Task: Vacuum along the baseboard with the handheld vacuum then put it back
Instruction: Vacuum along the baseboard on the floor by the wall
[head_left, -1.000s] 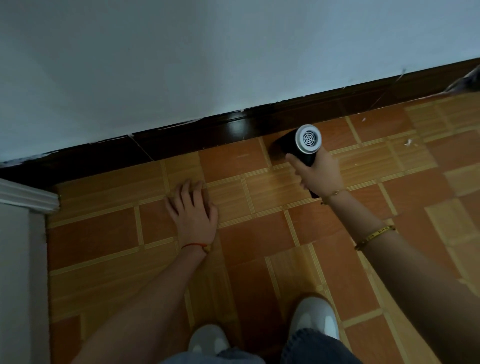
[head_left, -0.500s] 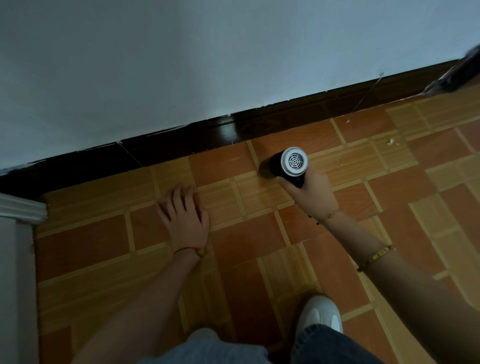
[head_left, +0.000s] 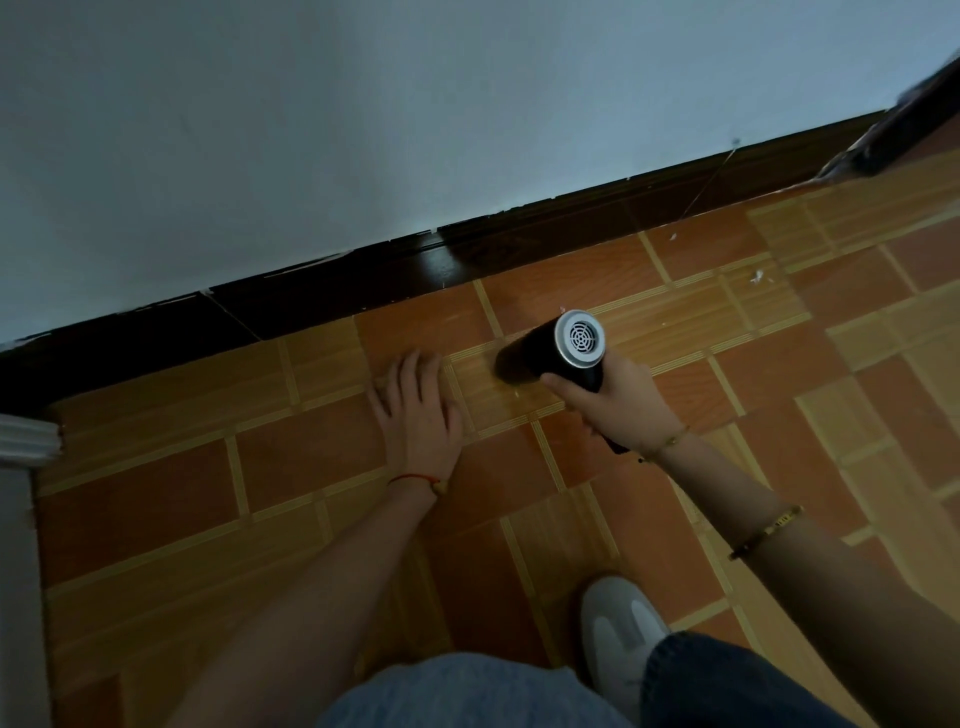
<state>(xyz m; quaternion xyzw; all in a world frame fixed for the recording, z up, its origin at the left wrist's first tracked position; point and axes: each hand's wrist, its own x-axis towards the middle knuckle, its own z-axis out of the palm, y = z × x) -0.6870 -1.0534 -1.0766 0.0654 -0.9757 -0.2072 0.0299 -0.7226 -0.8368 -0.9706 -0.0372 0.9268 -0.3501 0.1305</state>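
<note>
Handheld vacuum (head_left: 550, 351) was gripped by right hand (head_left: 621, 402) fingers, nozzle end shadowed over floor (head_left: 311, 499), short of baseboard (head_left: 363, 291). Left hand (head_left: 418, 415) was laid flat, fingers released. Handle mostly hidden.

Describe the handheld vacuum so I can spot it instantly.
Follow the dark baseboard to mid-frame, then drop onto the tiled floor. The vacuum is the black cylinder gripped in the right hand, the only object with a round silver grille end.
</note>
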